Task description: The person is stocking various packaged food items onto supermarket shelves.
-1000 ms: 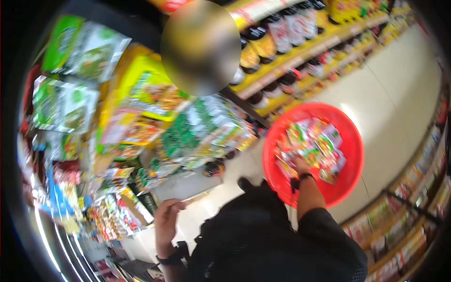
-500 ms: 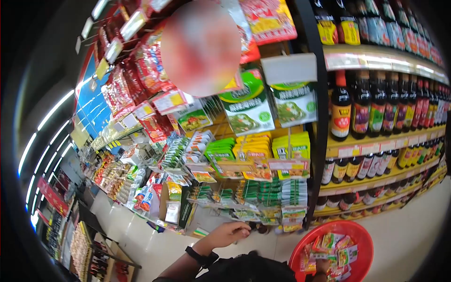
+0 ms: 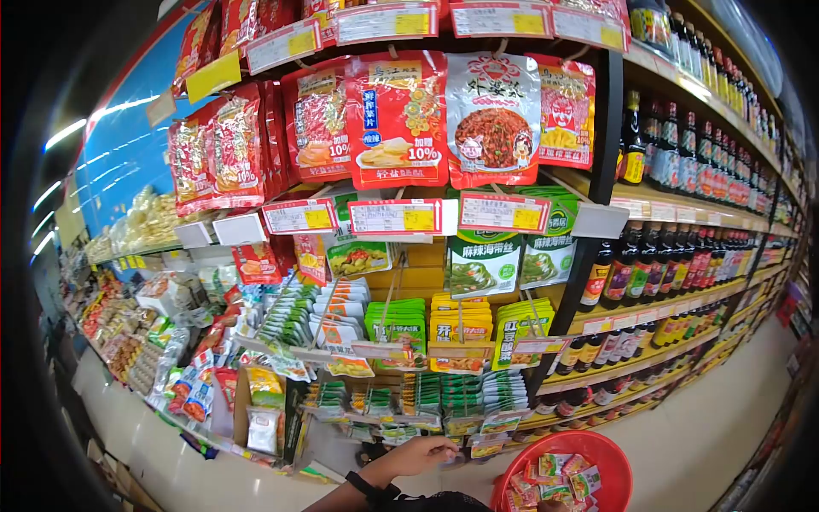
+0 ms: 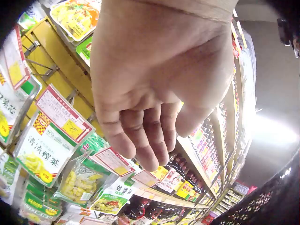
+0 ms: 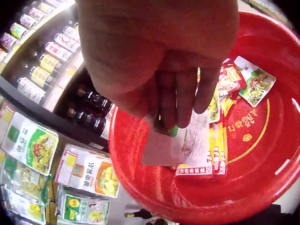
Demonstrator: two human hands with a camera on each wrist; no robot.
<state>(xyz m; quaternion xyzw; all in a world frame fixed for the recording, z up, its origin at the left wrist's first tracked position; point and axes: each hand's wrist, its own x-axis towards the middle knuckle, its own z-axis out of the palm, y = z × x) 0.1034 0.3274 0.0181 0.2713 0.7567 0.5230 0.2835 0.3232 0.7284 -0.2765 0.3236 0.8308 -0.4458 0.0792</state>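
Observation:
My left hand (image 3: 416,458) hangs low in front of the shelf rack, fingers loosely bent and nothing in them. The left wrist view shows its bare palm (image 4: 154,70) above hanging pickle packets (image 4: 44,150). Over a red plastic basin (image 5: 136,187) is my right hand (image 5: 159,51), its thumb and fingertips pinching a food packet (image 5: 157,147) whose pale back faces up; the fingers hide part of it. Several flat red, yellow and white food packets (image 5: 255,82) lie in the basin. In the head view only a bit of the right hand shows at the bottom edge.
Red pickle packets (image 3: 399,119) hang high on the rack, green seaweed packets (image 3: 485,256) below them. Small yellow packets (image 3: 461,328) hang lower, behind price tags (image 3: 394,216). Shelves of sauce bottles (image 3: 636,252) run to the right. Pale floor tiles (image 3: 674,435) extend beside the basin.
The head view has swung up from the basin to the rack, so the basin now sits at the bottom edge. The left hand stays empty; the right hand remains at the basin.

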